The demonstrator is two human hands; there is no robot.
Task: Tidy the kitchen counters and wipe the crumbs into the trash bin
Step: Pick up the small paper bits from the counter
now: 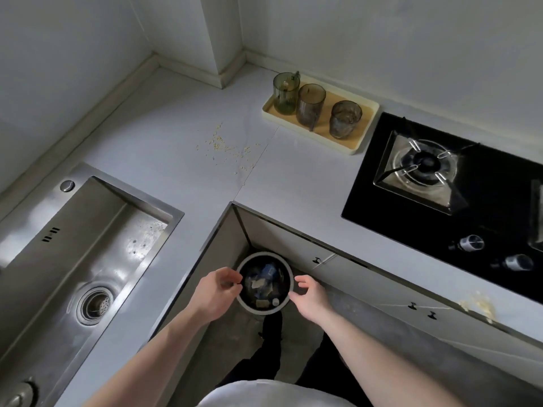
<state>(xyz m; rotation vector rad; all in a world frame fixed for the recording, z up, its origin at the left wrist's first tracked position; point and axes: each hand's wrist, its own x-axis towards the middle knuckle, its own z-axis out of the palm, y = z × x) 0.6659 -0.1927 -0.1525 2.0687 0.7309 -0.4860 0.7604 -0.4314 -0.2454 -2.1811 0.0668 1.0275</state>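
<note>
Two bare hands reach down toward the round grey-rimmed trash bin [289,276], which sits on the floor in the inner corner where the two runs of pale grey counter [182,136] meet. That spot probably suits the task: crumbs pushed to the counter's edge could drop straight in. The left hand [216,292] is at the bin's left rim, fingers curled narrow as if pinching the edge or a liner, though I cannot tell whether they actually grip it. The right hand [311,296] is beside the right rim, fingers loosely spread and holding nothing. Both forearms extend forward and downward, palms turned inward. The scattered pale crumbs [221,146] lie unwiped on the counter, between the stainless steel sink [88,254] and the cream tray [351,151] of three tinted glasses.
</note>
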